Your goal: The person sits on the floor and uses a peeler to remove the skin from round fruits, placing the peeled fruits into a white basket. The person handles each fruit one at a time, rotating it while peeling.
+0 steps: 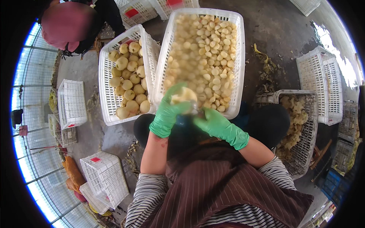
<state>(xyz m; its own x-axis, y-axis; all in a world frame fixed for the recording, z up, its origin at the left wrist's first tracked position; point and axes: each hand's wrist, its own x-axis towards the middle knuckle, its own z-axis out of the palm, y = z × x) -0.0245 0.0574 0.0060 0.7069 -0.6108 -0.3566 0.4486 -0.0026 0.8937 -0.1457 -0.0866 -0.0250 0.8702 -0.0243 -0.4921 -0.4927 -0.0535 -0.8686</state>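
Observation:
In green gloves, both my hands meet over the near edge of a white plastic crate point(241, 57) filled with pale peeled fruit pieces point(215, 51). My left hand point(166, 115) grips a pale, cut pear point(186, 95) between thumb and fingers. Close against the fruit, my right hand point(218, 125) holds a small tool point(195, 107) with a shiny metal end; motion blur hides its shape. Whole yellowish pears point(132, 77) fill a second white crate point(104, 85) to the left, touching the first. A hazy patch blurs part of the peeled pieces.
Beside my right knee stands a dirty crate point(312, 136) of fruit scraps point(293, 114). White crates point(320, 85) are stacked at the right; others point(105, 176) stand at the left. Peelings point(266, 61) litter the wet floor. Another person point(68, 27) sits at the upper left.

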